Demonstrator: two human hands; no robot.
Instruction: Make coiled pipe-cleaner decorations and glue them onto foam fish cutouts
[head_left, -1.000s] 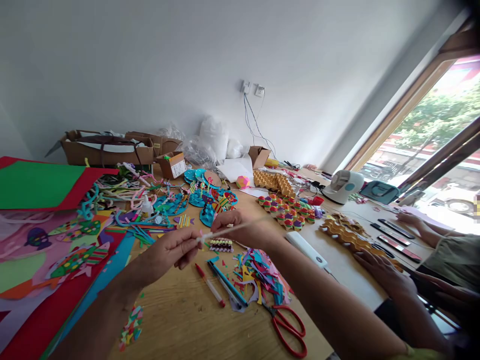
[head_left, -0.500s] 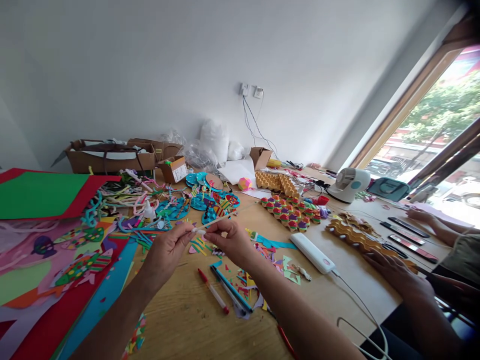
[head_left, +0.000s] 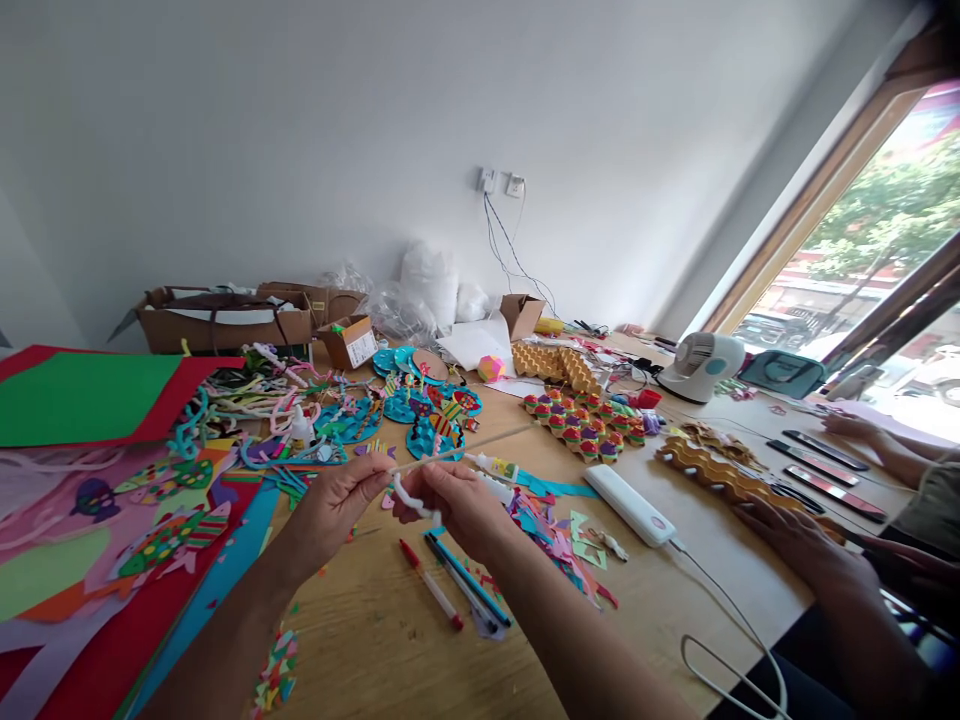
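Toward nine o'clock on the wooden bench [head_left: 352,650] lie large flat sheets of green and red paper [head_left: 90,395], with a tangled heap of many-coloured fuzzy stems [head_left: 251,400] at ten. The left hand [head_left: 345,500], narrowed to a pinch, holds the left end of a thin pale stick [head_left: 411,464] that points to about two o'clock. Between the hands, at the dial's centre, a soft white fuzzy strip [head_left: 407,498] hangs below the stick in an open curve. Half a second ago it showed only as a small bunched lump at the fingertips; the loose length now on view suggests it is not wound tight. The right hand [head_left: 457,500] is drawn closed over the stick; whether it grips the strip too, I cannot tell. At five o'clock lie a clear red-capped pen [head_left: 431,585] and a slim blue pen [head_left: 472,582], then bright cut-paper scraps [head_left: 551,545] toward four. A painted egg tray [head_left: 585,425] sits between two and three, a white oblong plastic device [head_left: 630,505] at three, and farther out a co-worker's hand [head_left: 780,535]
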